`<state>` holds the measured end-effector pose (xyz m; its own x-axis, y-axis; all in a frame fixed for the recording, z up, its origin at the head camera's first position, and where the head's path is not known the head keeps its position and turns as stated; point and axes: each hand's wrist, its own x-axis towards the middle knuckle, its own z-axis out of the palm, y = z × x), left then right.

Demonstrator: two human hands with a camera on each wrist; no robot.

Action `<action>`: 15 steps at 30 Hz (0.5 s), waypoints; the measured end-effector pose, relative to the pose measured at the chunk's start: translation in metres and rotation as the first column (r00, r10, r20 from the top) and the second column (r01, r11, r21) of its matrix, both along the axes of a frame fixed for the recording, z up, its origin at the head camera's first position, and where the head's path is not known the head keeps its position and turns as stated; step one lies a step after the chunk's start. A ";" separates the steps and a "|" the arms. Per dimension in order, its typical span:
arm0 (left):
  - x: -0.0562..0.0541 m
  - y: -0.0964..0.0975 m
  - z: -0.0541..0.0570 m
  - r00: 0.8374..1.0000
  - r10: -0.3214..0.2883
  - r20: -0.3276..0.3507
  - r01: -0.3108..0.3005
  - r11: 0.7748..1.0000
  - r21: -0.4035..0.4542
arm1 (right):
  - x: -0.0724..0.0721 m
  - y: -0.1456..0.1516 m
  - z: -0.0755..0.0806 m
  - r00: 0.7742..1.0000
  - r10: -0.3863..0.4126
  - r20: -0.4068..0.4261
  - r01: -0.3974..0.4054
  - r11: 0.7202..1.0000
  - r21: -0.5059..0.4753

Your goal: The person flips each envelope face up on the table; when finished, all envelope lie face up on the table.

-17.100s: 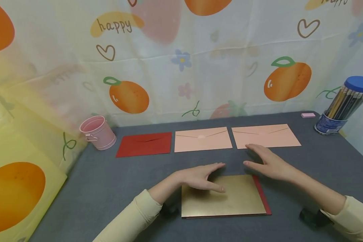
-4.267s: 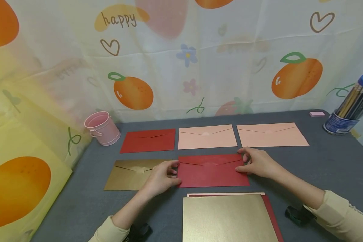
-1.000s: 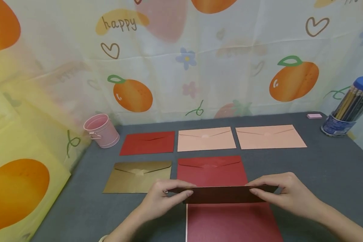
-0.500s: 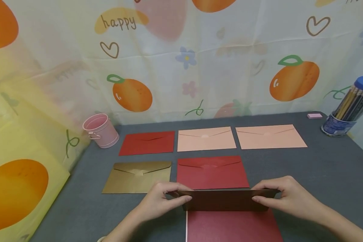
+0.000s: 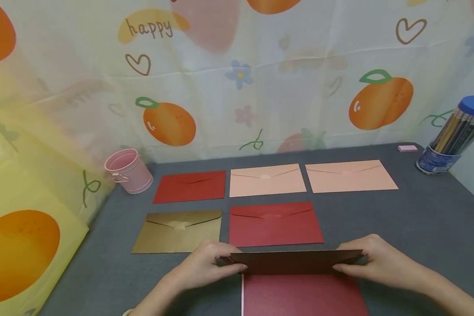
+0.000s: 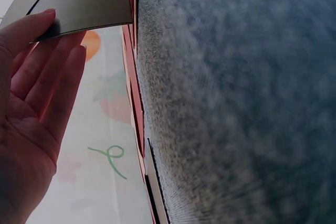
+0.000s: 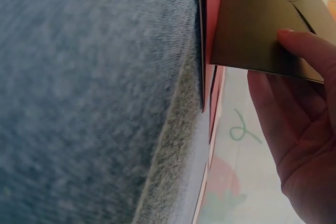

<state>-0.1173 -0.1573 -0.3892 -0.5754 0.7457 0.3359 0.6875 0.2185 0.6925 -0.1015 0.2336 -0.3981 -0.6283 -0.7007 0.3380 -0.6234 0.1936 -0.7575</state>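
Both hands hold a gold envelope [image 5: 292,262] on edge above the stack, its shaded face toward me. My left hand [image 5: 205,265] pinches the left end between thumb and fingers; my right hand [image 5: 377,263] does the same at the right end. The wrist views show the gold face with its flap slit, thumbs against it. Under it lies a dark red envelope [image 5: 302,296] on the stack, with a pale edge showing at its left. Just beyond are a flat gold envelope [image 5: 179,232] and a red envelope [image 5: 274,226].
A red envelope [image 5: 189,187] and two pale pink envelopes, left [image 5: 266,182] and right [image 5: 349,177], lie in the back row. A pink bucket [image 5: 129,171] stands back left. At the back right are a pink eraser [image 5: 407,148] and a pencil tub [image 5: 438,159].
Since the earliest frame, a gold and a red envelope have come to lie in a front row. Another gold envelope has been lifted upright off the stack and, lately, moved slightly nearer me.
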 end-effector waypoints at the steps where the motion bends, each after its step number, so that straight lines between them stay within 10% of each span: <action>1: 0.000 0.000 0.000 1.000 -0.002 0.006 0.002 1.000 -0.007 | 0.000 0.000 -0.001 1.000 -0.002 -0.011 0.002 1.000 0.008; 12: -0.005 -0.002 -0.006 0.987 -0.041 -0.157 0.026 0.995 -0.092 | -0.001 0.005 -0.006 0.997 -0.040 -0.069 0.047 0.993 0.109; 15: -0.005 -0.001 -0.006 0.994 -0.026 -0.103 0.016 0.995 -0.102 | -0.001 0.006 -0.007 0.995 -0.067 -0.072 0.075 0.991 0.107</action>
<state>-0.1223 -0.1588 -0.3956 -0.5253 0.7904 0.3151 0.7596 0.2687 0.5923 -0.1029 0.2393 -0.4048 -0.6557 -0.6903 0.3058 -0.6548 0.3183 -0.6855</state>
